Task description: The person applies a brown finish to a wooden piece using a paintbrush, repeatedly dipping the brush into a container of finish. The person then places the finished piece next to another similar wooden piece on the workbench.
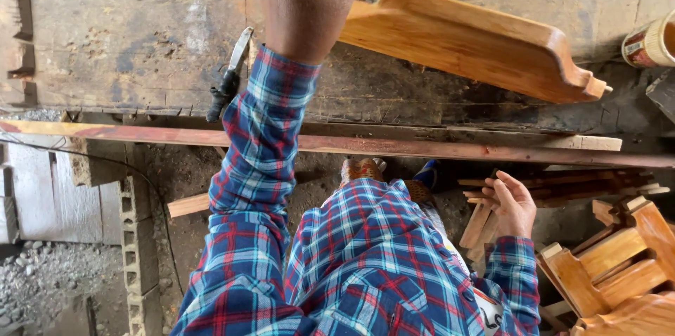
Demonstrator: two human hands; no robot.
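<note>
My left hand (304,0) is raised over the worn workbench (126,41), closed in a fist around a small object with a yellowish end; most of that object is hidden. Just right of the fist lies a varnished orange-brown shaped wooden board (478,41), resting at an angle on the bench. My right hand (512,204) hangs low at my side, fingers apart and holding nothing. It is just above a heap of short wooden slats (479,227) on the ground. Both sleeves are blue and red plaid.
A black-handled blade tool (226,83) lies on the bench near my left forearm. A long reddish wooden strip (394,146) runs along the bench's front. A tin can (650,42) stands at the right edge. Varnished furniture parts (612,266) are stacked lower right; concrete blocks (137,237) stand left.
</note>
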